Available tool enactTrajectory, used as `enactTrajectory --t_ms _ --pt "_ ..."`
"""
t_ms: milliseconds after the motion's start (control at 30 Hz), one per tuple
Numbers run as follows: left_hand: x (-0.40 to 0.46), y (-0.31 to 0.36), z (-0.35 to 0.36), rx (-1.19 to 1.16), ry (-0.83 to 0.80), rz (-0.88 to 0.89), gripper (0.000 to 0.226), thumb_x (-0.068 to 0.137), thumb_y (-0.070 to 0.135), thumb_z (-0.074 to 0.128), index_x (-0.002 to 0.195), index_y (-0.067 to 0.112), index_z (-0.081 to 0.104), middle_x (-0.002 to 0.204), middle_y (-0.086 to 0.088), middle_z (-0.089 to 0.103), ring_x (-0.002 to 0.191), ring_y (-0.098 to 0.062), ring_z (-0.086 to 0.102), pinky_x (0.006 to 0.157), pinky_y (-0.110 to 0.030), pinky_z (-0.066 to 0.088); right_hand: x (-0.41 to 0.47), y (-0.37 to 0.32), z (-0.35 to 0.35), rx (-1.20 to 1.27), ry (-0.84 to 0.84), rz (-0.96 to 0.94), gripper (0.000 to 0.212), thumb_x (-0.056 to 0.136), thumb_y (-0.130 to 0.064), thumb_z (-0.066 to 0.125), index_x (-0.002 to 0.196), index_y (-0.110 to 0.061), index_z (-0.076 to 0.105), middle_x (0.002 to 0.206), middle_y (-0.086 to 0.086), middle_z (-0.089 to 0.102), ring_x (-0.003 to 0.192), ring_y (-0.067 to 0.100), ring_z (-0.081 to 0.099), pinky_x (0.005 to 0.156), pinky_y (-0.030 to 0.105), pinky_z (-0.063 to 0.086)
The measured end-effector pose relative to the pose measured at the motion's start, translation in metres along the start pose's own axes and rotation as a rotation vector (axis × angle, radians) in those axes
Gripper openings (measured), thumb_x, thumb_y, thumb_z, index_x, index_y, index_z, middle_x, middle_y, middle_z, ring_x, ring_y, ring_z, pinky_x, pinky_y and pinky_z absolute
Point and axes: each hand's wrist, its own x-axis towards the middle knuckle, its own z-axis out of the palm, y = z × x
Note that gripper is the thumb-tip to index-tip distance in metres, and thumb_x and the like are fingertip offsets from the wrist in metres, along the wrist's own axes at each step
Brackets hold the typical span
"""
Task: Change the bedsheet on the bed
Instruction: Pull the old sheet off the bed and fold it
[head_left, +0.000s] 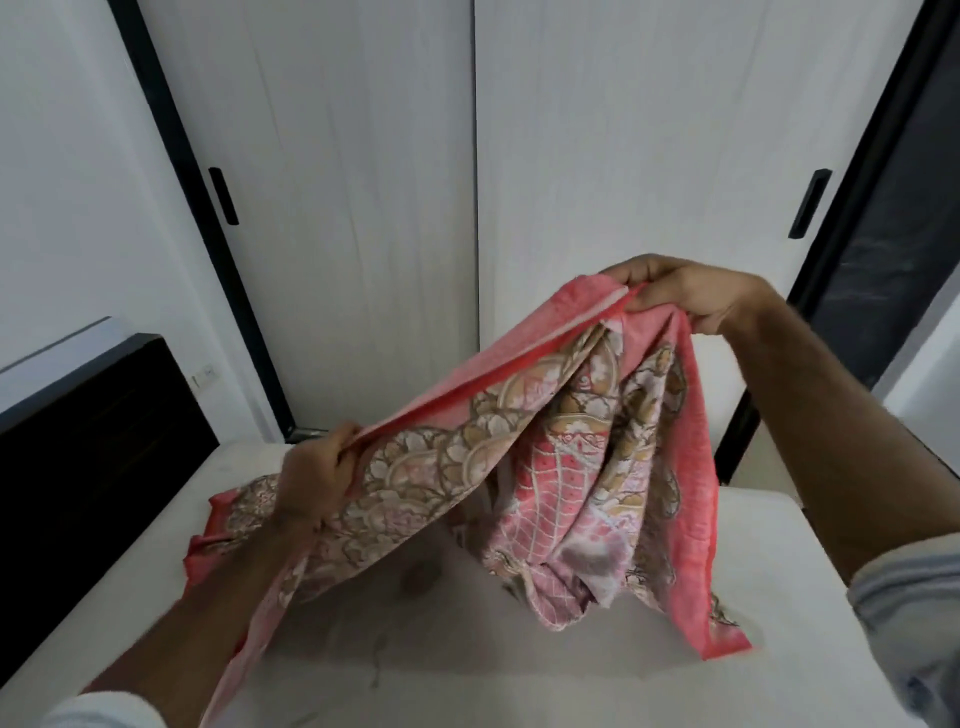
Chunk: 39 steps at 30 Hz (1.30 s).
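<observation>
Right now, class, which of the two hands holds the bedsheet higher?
The right hand does: it pinches the red patterned bedsheet up in front of the wardrobe door, while the left hand grips its edge low over the mattress.

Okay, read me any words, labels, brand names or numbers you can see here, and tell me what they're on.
None can be read.
The pink patterned bedsheet carries only floral print, no lettering.
The wardrobe doors and bare mattress are blank.
The small wall switch plate beside the headboard is too small and blurred to read.
</observation>
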Motion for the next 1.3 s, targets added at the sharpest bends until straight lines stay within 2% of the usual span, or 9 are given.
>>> enactTrajectory --t_ms 133,233,300,500,733,967,1067,1200,1300 --pt "0.047 0.007 -0.019 -0.080 0.037 -0.080 0.031 0.087 0.022 0.052 0.101 0.005 0.073 0.077 -0.007 0.070 0.068 -0.028 0.068 0.064 -0.032 0.046 0.027 0.019 -0.036 -0.590 0.570 0.056 0.012 0.086 -0.010 0.068 0.097 -0.005 0.070 0.087 0.009 0.072 0.074 0.015 0.068 0.070 0.031 0.052" --pt "0.080 0.037 -0.023 -0.070 -0.025 -0.037 0.033 0.087 0.037 0.048 0.098 0.016 0.072 0.078 -0.003 0.070 0.071 -0.025 0.067 0.064 -0.038 0.049 0.049 0.058 -0.047 -0.860 0.920 0.204 0.014 0.087 -0.019 0.067 0.100 -0.015 0.070 0.099 0.012 0.072 0.095 0.029 0.067 0.078 0.035 0.050" --pt "0.090 0.053 -0.020 -0.048 -0.079 -0.002 0.042 0.085 0.051 0.042 0.095 0.021 0.070 0.078 -0.008 0.071 0.071 -0.029 0.067 0.064 -0.041 0.051 0.054 0.076 -0.028 -0.787 0.906 0.258 0.038 0.087 -0.017 0.067 0.124 -0.016 0.062 0.114 0.013 0.070 0.107 0.028 0.065 0.091 0.035 0.051" --pt "0.096 0.090 0.004 -0.108 -0.131 -0.001 0.027 0.089 0.042 0.055 0.070 0.023 0.055 0.061 0.001 0.056 0.064 -0.028 0.062 0.058 -0.034 0.038 0.079 0.110 0.100 -0.736 0.298 -0.039 0.086 0.085 -0.007 0.071 0.155 -0.024 0.025 0.106 0.004 0.075 0.098 0.016 0.071 0.092 0.033 0.054" --pt "0.077 0.104 0.012 -0.034 -0.112 0.255 0.023 0.091 0.036 0.063 0.109 0.020 0.059 0.075 0.003 0.067 0.064 -0.029 0.066 0.054 -0.031 0.044 0.096 0.089 0.126 -0.889 0.526 -0.107 0.012 0.087 -0.022 0.056 0.094 -0.025 0.065 0.087 -0.003 0.068 0.091 0.026 0.066 0.067 0.033 0.044" --pt "0.018 0.073 0.043 -0.075 -0.303 -0.183 0.049 0.087 0.027 0.067 0.132 0.031 0.047 0.099 0.013 0.066 0.081 -0.013 0.069 0.067 -0.029 0.053 0.104 0.053 0.111 -0.834 0.672 -0.158 0.026 0.079 -0.015 0.050 0.091 -0.029 0.068 0.082 -0.007 0.068 0.082 0.022 0.066 0.068 0.033 0.050" --pt "-0.004 0.073 0.066 -0.293 -0.351 -0.300 0.035 0.085 0.038 0.075 0.114 0.040 0.057 0.096 0.016 0.071 0.079 -0.001 0.070 0.072 -0.030 0.060 0.104 0.032 0.104 -0.733 0.730 -0.192 0.020 0.078 -0.020 0.050 0.083 -0.031 0.066 0.077 -0.008 0.068 0.076 0.020 0.067 0.064 0.037 0.054" --pt "-0.013 0.078 0.096 -0.448 -0.253 -0.350 0.031 0.076 0.044 0.083 0.084 0.040 0.054 0.085 0.011 0.064 0.079 -0.013 0.067 0.069 -0.027 0.051 0.102 0.008 0.103 -0.657 0.771 -0.262 0.022 0.084 -0.010 0.055 0.082 -0.027 0.069 0.072 -0.007 0.068 0.067 0.013 0.065 0.062 0.037 0.055" --pt "-0.009 0.089 0.110 -0.489 -0.152 -0.343 0.047 0.073 0.056 0.078 0.108 0.031 0.058 0.104 0.004 0.062 0.094 -0.015 0.066 0.075 -0.025 0.053 0.098 -0.008 0.108 -0.633 0.802 -0.310 0.024 0.083 -0.005 0.053 0.084 -0.021 0.071 0.072 -0.006 0.069 0.066 0.013 0.065 0.060 0.034 0.053"
